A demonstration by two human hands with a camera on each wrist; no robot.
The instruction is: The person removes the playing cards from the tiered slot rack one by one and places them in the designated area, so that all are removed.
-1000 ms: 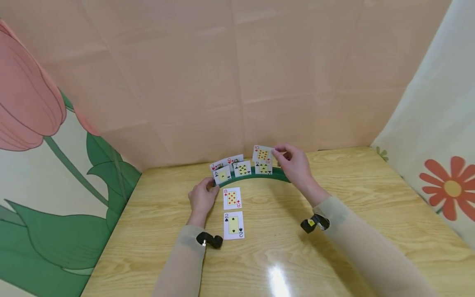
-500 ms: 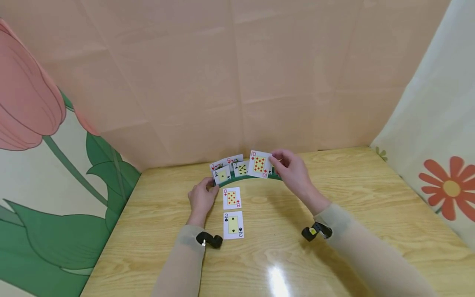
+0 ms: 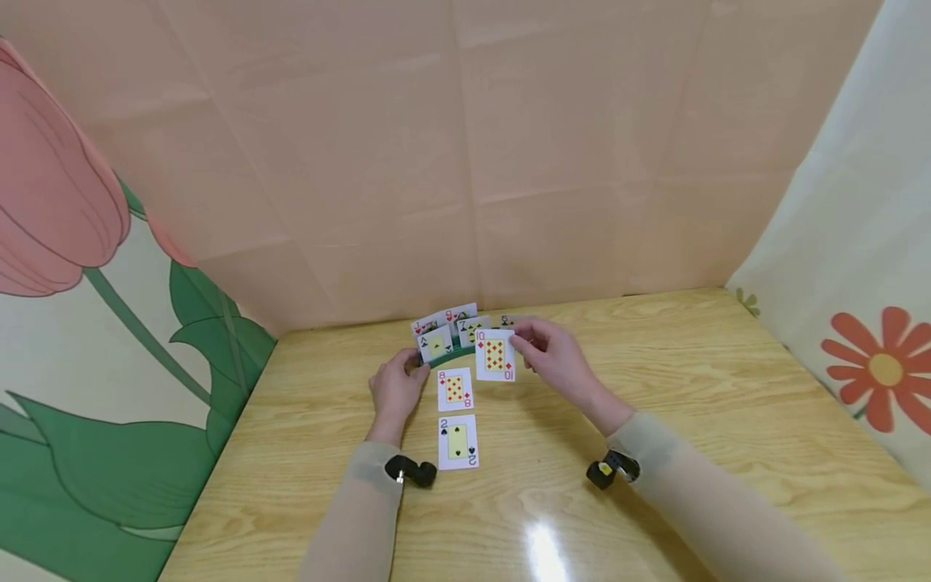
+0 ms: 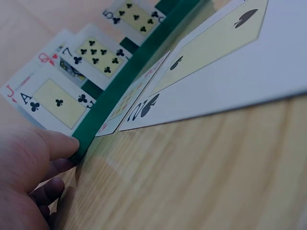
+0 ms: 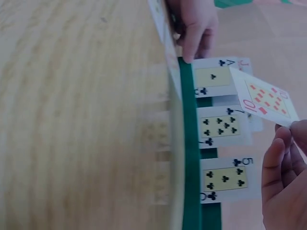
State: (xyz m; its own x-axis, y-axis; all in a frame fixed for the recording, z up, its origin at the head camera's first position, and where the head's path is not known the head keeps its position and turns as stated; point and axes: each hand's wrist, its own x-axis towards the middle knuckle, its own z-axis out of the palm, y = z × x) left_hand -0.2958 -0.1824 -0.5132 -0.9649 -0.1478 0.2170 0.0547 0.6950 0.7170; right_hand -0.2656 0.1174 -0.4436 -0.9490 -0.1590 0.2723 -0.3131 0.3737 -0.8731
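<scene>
On a wood-grain table, toward the far edge: one curved green card holder, with playing cards upright in it, faces toward the person. Contents of the front row, left to right: ace of clubs, seven of clubs, five of clubs. Behind these, at the left end: red jack, overlapped by the ace; queen of hearts, partly above and behind the seven.

Left hand: at the holder's left end, thumb on the front, fingers bent below and behind, pinching that end.

Right hand: thumb and fingertips pinched narrow on the right edge of one ten of diamonds, remaining fingers curled. Ten raised off the table, tilted in the right wrist view; from the head view, in front of the holder and across a corner of the seven.

Flat on the table, face up, between the forearms: eight of diamonds, just in front of the holder; two of spades, just beside the eight on the person's side.

Also: beige sleeves; peach backdrop; tulip-printed panel at left; flower-printed panel at right.
</scene>
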